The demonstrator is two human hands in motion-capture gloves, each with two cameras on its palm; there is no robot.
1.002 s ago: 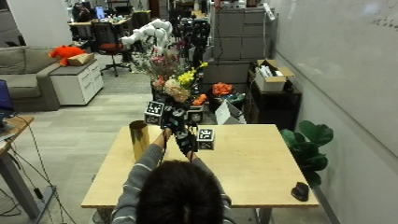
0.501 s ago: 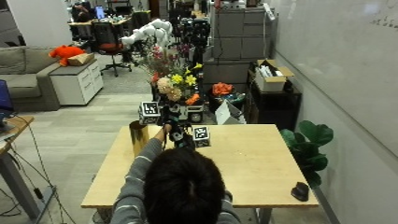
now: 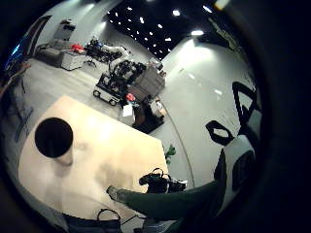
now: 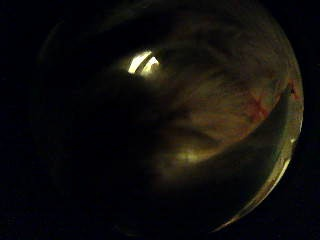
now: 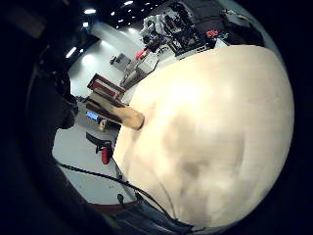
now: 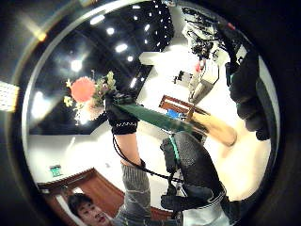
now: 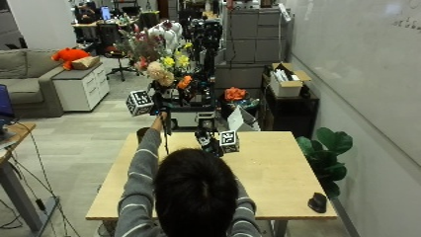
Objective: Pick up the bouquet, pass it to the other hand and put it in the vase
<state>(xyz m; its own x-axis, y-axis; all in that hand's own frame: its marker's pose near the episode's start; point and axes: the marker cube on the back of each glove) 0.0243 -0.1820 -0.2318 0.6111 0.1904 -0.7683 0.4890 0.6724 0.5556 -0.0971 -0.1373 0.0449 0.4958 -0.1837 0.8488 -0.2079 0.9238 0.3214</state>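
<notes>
One bouquet [image 7: 166, 74] of yellow, orange and pale blooms, soft and ruffled over dark green stems, is raised high above the far left part of the tabletop [image 7: 276, 173]. The left hand [image 7: 160, 102], in a black knit glove, is curled round the stems just under the blooms, arm stretched upward. In the right thumb side palm view the same gloved hand [image 6: 121, 117] closes round the top of the long, smooth green stem wrap [image 6: 150, 117], with a round orange flower [image 6: 83, 89] above it.

The right hand [image 7: 212, 140] hangs lower, over the tabletop to the right of the bouquet's stems and apart from them. Its dark fingers [image 6: 247, 89] stand loosely spread and grip nothing.

One vase [image 7: 142, 134], a plain brown cylinder with a dark round mouth, stands upright on the tabletop below the bouquet, mostly hidden behind the left sleeve; the left little finger side palm view shows its open top [image 3: 53, 137].

The tabletop is pale, smooth, light wood and rectangular. One small, dark, rounded object [image 7: 317, 202] lies near its right front corner, well apart from the vase.
</notes>
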